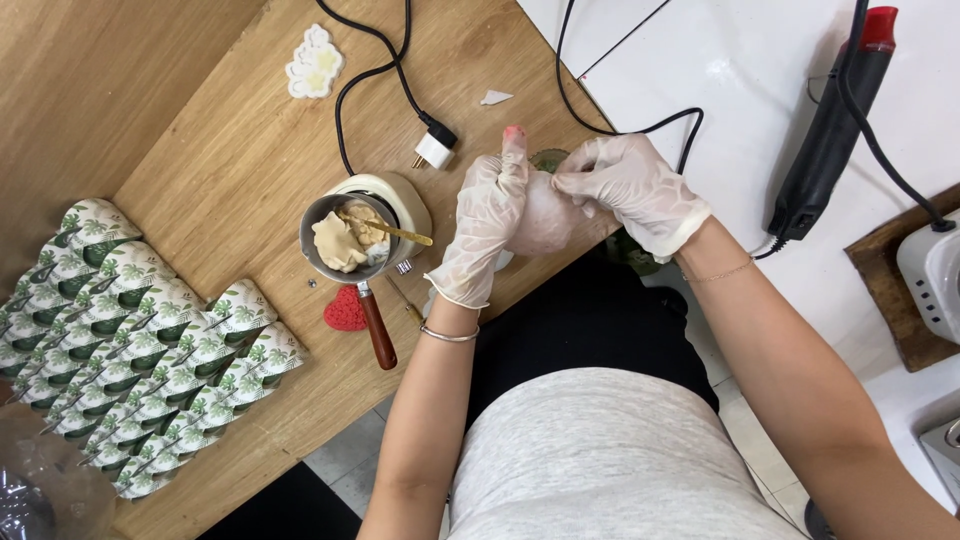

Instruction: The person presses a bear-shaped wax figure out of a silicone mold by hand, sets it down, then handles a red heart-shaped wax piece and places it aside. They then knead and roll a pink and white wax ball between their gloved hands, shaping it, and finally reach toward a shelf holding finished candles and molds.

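Left hand cups pale round lump against palm; right hand pinches its top edge, fingers closed; shaping looks underway, unfinished; small pot of beige wax left of grip, part full; leaf-print packets farther left.

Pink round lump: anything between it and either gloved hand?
No. Both gloved hands are already on the pale pink round lump: left hand cups its left side, right hand pinches its top. Nothing visible sits between them.
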